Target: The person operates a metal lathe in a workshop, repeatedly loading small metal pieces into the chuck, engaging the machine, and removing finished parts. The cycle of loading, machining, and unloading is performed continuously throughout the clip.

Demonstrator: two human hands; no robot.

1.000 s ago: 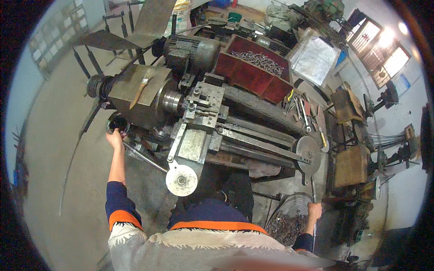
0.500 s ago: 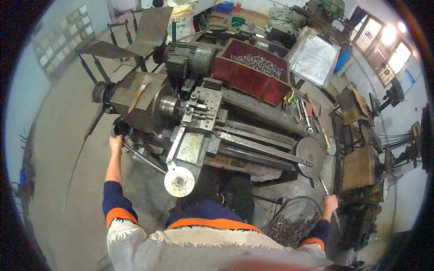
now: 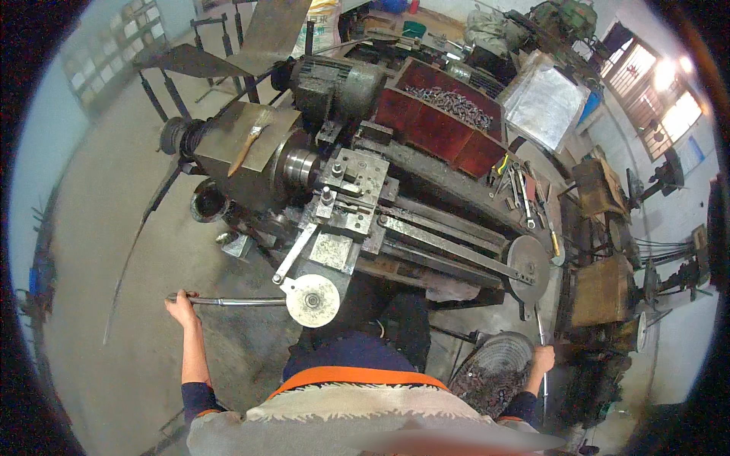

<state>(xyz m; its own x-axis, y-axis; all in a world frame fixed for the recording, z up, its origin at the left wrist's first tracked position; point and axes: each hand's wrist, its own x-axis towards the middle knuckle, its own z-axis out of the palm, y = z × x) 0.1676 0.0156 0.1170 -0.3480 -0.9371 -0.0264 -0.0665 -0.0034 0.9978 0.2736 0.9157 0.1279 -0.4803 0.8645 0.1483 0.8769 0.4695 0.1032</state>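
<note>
Out to the left, my left hand [image 3: 181,307] is closed round the end of a long metal lever [image 3: 247,302]. That lever runs level to a pale round disc [image 3: 313,300] at the front of a lathe. A short link [image 3: 296,254] joins the disc to the tool slide [image 3: 356,182]. On the right, my right hand [image 3: 543,359] grips a second metal lever [image 3: 541,328], which hangs from a grey disc [image 3: 526,267] at the bed's end. Facing the tool slide is the shiny spindle [image 3: 301,165].
A wooden-handled brush [image 3: 245,149] lies on the lathe's headstock. Behind the bed stands a red box [image 3: 433,131] of small metal parts. Wrenches [image 3: 525,199] lie to its right. Beside my right hand is a round perforated basket [image 3: 508,351] holding dark metal pieces.
My left hand has pulled its lever toward me, swinging it from slanting away to level. My right hand has moved slightly left, and its lever now hangs more upright. The view has shifted a little.
</note>
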